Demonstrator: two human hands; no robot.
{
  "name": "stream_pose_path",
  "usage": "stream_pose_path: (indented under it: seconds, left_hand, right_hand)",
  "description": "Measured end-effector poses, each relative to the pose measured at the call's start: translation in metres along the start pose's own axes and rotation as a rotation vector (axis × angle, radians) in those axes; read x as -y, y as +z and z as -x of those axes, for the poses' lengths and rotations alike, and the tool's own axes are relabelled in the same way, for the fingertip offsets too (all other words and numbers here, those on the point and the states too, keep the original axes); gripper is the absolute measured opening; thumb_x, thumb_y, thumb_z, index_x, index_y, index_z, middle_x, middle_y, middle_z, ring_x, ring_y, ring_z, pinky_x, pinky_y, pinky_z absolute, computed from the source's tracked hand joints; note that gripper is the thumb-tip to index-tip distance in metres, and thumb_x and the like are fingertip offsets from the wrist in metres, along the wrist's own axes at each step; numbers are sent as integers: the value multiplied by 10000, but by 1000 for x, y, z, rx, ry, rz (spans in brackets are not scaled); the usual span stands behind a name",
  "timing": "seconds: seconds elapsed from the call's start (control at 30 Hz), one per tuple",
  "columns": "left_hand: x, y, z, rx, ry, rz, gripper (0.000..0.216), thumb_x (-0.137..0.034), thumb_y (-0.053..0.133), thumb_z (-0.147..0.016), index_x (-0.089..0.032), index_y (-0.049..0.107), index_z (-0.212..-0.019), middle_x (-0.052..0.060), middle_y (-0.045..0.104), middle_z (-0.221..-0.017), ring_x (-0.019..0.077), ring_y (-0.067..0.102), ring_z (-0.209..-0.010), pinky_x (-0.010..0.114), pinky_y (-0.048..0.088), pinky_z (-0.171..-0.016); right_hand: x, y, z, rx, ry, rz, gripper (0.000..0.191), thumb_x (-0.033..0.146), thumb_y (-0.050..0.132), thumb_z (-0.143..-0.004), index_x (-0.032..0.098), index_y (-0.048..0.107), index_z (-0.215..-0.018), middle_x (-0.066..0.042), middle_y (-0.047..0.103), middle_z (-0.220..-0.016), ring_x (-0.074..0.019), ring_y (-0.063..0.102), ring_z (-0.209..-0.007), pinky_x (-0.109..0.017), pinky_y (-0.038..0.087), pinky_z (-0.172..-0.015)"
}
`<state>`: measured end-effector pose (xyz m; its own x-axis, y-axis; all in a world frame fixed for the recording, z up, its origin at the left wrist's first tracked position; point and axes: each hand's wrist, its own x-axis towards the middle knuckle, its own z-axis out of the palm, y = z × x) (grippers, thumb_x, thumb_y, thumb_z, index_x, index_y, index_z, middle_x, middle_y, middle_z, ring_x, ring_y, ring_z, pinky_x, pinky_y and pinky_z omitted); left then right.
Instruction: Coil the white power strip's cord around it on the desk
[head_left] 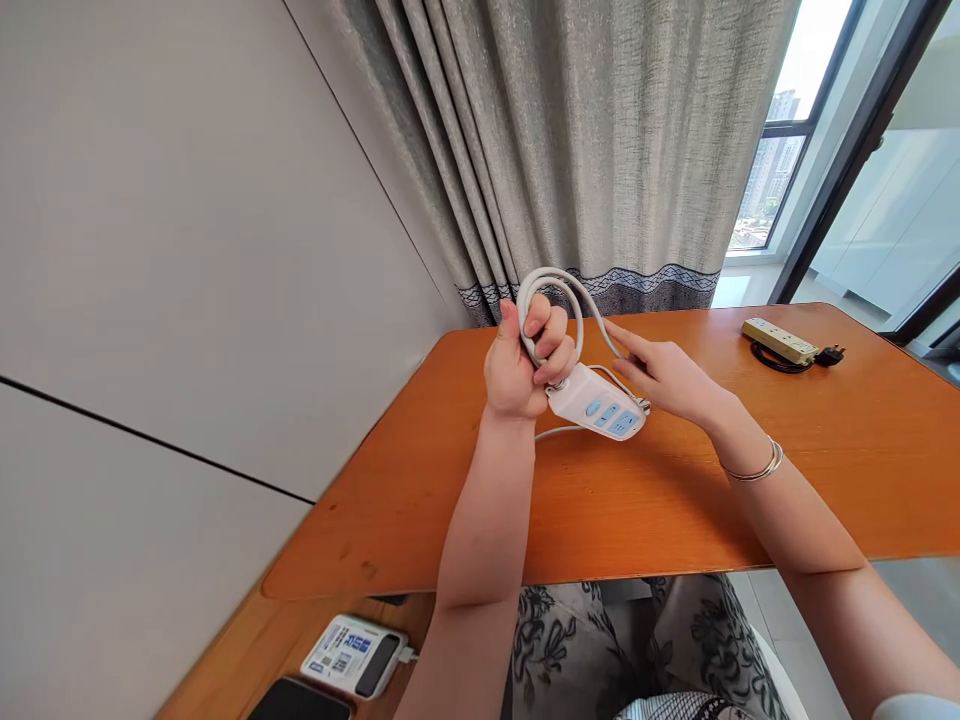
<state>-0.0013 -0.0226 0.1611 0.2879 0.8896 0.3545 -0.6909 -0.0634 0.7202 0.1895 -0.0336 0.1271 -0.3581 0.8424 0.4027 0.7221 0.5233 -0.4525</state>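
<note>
My left hand [517, 370] is closed in a fist around coiled loops of a white cable [559, 290], held upright above the orange table [600, 500]. The cable belongs to a white power strip [600, 408] with blue sockets, which hangs just below that fist, over the table. My right hand [664, 375] reaches in from the right with fingers stretched toward the cable, pinching a strand of it beside the strip. A silver bangle [761, 465] circles my right wrist.
A second, beige power strip [780, 340] with a black cord and plug [829, 354] lies at the far right of the table. Grey curtains [585, 150] hang behind. On a lower shelf at bottom left sit a white device [352, 655] and a dark phone [300, 700].
</note>
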Motion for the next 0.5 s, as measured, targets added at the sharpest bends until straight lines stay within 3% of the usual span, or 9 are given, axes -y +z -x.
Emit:
stream_pose_path:
  seconds: [0.1, 0.17, 0.23, 0.3, 0.4, 0.5]
  left_hand:
    - [4, 0, -2, 1, 115, -29, 507, -568, 440, -998, -202, 382, -653, -18, 574, -679, 64, 519, -456, 182, 438, -426]
    - [7, 1, -3, -10, 195, -88, 480, -574, 463, -985, -203, 451, -682, 36, 697, -996, 143, 706, -827, 242, 569, -636]
    - [10, 0, -6, -6, 262, -174, 456, -585, 476, -976, -208, 513, -722, 46, 657, -1293, 233, 633, -1227, 358, 586, -880]
    - [13, -3, -9, 32, 309, -256, 452, -596, 490, -965, -209, 536, -736, 30, 565, -1464, 273, 460, -1440, 463, 508, -1051]
    - [17, -9, -12, 68, 339, -345, 476, -634, 509, -940, -207, 534, -732, 31, 506, -1538, 291, 329, -1528, 534, 414, -1143]
    - [17, -12, -11, 60, 355, -400, 518, -698, 518, -903, -209, 553, -737, 49, 531, -1523, 307, 317, -1535, 544, 400, -1151]
  right_hand:
    - [8, -2, 2, 138, 34, 60, 616, 339, 432, -1019, 227, 313, -1613, -4, 671, -735, -140, 561, -597, -241, 381, -610]
    - [12, -4, 3, 185, 48, 127, 601, 332, 431, -1023, 248, 320, -1608, -17, 696, -769, -150, 594, -621, -240, 366, -598]
    - [16, -5, 6, 216, 39, 205, 572, 281, 446, -1014, 250, 375, -1580, -44, 731, -845, -161, 628, -671, -243, 355, -597]
    - [20, -6, 10, 234, 8, 277, 548, 234, 452, -1007, 253, 419, -1554, -68, 751, -927, -173, 655, -734, -251, 350, -606]
    - [26, -6, 14, 223, -26, 384, 514, 238, 438, -1023, 253, 442, -1538, -87, 744, -956, -189, 661, -771, -270, 329, -609]
    - [33, -7, 17, 194, -53, 459, 463, 243, 439, -1028, 216, 506, -1486, -91, 722, -943, -180, 629, -736, -285, 290, -587]
